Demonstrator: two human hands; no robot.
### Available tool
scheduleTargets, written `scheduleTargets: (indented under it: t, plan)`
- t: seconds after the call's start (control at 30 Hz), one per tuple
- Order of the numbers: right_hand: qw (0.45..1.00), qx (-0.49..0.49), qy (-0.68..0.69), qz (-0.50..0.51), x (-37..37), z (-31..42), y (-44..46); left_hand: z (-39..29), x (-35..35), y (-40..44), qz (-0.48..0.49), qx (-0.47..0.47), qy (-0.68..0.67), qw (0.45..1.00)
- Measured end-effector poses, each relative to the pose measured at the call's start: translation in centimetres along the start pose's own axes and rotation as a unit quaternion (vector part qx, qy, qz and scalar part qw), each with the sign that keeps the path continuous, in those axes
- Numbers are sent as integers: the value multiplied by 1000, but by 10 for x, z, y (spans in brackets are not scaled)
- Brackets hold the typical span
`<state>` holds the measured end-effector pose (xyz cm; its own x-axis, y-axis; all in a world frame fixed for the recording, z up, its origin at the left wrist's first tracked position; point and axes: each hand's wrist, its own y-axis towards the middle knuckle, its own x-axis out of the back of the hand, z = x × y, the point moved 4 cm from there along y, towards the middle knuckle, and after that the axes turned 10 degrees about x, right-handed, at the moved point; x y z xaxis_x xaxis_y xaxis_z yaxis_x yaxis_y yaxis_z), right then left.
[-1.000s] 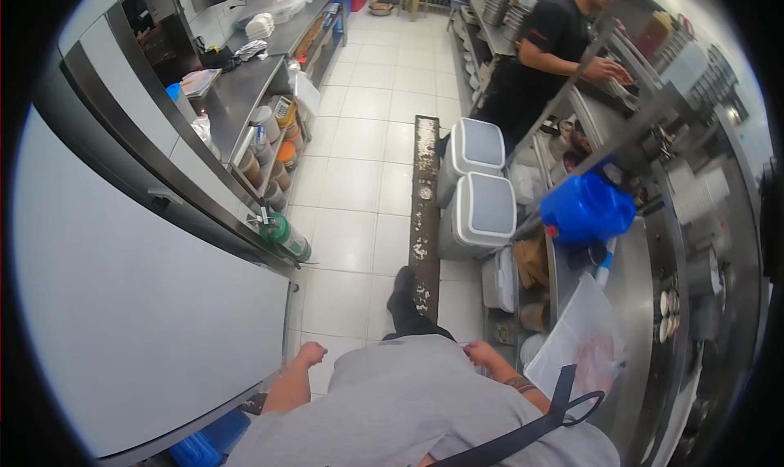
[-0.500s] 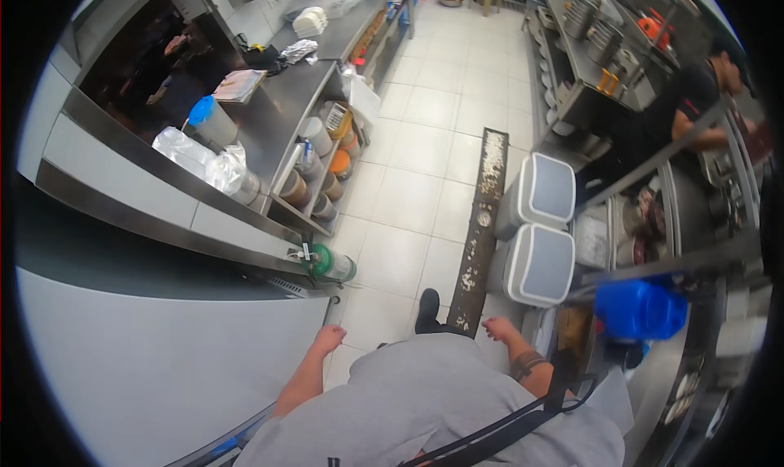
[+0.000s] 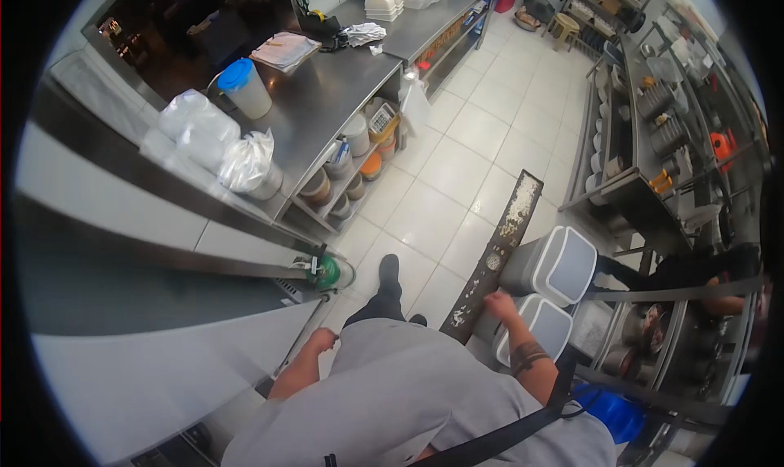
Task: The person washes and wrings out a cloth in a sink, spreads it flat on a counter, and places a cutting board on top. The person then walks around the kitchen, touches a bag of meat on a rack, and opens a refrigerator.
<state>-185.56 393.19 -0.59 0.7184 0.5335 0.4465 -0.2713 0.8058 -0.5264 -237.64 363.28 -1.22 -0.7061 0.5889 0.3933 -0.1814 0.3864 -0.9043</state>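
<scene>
My left hand (image 3: 323,340) hangs beside the grey shirt (image 3: 400,393), its fingers curled and nothing visible in them. My right hand (image 3: 501,305) is out in front at the right, fingers curled, just over the edge of a lidded bin (image 3: 535,328). Whether it touches the bin I cannot tell. A second bin with a grey lid (image 3: 569,264) stands beyond it. A dark shoe (image 3: 389,273) is on the white tiles, near a green cylinder (image 3: 331,273).
A long drain channel (image 3: 498,251) runs along the floor left of the bins. Steel counters (image 3: 302,100) line the left, with a blue-lidded container (image 3: 244,88) on top. Racks of pots (image 3: 665,132) and a person in black (image 3: 682,273) are at the right. A stool (image 3: 565,28) stands far back.
The view has turned left and moved forward, so the bins and blue container sit lower in the frame. My right hand has swung forward and a foot has stepped ahead.
</scene>
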Motion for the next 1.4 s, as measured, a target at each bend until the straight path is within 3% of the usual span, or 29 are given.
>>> scheduleTargets:
  t: [0.03, 0.1, 0.13, 0.17, 0.2, 0.23, 0.27, 0.3, 0.33, 0.4, 0.43, 0.47, 0.5, 0.57, 0.63, 0.77, 0.8, 0.87, 0.9, 0.93, 0.97, 1.0, 1.07, 1.2, 1.27, 1.33, 1.4]
  plan:
    - [998, 11, -60, 34, -2, -13, 5, 16, -11, 25, 5, -54, 97, 994]
    - [985, -62, -136, 87, -13, -4, -10, 37, -12, 57, 24, 54, -128, 990]
    - [987, -78, -127, 63, -12, 5, -15, 34, -7, 77, 42, -96, -46, 993]
    - [971, -99, -157, 152, -21, 10, -23, 4, 19, 62, 41, -248, 21, 968]
    - [947, -117, -180, 238, -25, 14, -31, 14, 29, 88, 5, -189, 33, 981]
    - [954, -134, -161, 212, -24, 3, -20, -7, 59, 91, -9, -167, 37, 985]
    - [906, -39, -295, 300, -34, -16, 4, -30, 91, 90, -18, -159, 36, 986]
    - [822, 59, -420, 379, -46, -25, 16, -55, 121, 92, -25, -157, 31, 987]
    - [870, 109, -393, 278, -29, 6, 19, -76, 147, 95, -28, -156, 18, 987]
    - [880, 100, -420, 199, -8, 52, 47, -104, 185, 134, -4, -178, -31, 984]
    - [959, 12, -269, 93, 3, 50, 67, -118, 204, 153, 8, -189, -54, 981]
    - [979, -2, -201, 14, 16, 87, 71, -137, 223, 165, 43, -70, -199, 977]
    - [989, -4, -129, -67, 31, 135, 72, -164, 246, 165, 29, -96, -198, 975]
    - [995, -78, -1, -69, 35, 166, 89, -207, 286, 169, 14, -122, -191, 974]
    - [998, -22, -8, -63, 31, 178, 113, -238, 319, 184, -14, -136, -249, 959]
    - [990, 18, -124, 71, 30, 176, 154, -268, 346, 188, -37, -134, -286, 948]
    - [990, 27, -122, 68, 34, 173, 166, -268, 346, 189, -30, -114, -270, 956]
    - [964, 38, -252, 79, 42, 154, 186, -252, 339, 204, -2, -88, -256, 963]
    - [966, 45, -243, 72, 48, 139, 198, -246, 337, 212, 22, -80, -261, 962]
    - [982, 39, -175, 62, 54, 118, 207, -257, 346, 188, -36, -164, -27, 985]
    - [992, 30, -109, 52, 62, 104, 215, -271, 348, 162, -88, -238, 206, 945]
    - [998, -20, -53, 33, 77, 103, 210, -266, 348, 164, -24, -253, 144, 956]
    - [997, -31, -62, 19, 106, 102, 207, -255, 342, 171, 43, -263, 86, 960]
    - [980, -31, -194, -28, 150, 73, 215, -273, 353, 216, -49, -308, 137, 940]
    - [969, -59, -238, -35, 158, 54, 208, -306, 366, 214, -44, -258, 143, 955]
    - [985, -54, -92, -134, 162, 22, 209, -360, 384, 191, -44, -185, 100, 977]
    - [964, -99, 52, -242, 175, 51, 178, -412, 397, 180, 3, -174, 20, 984]
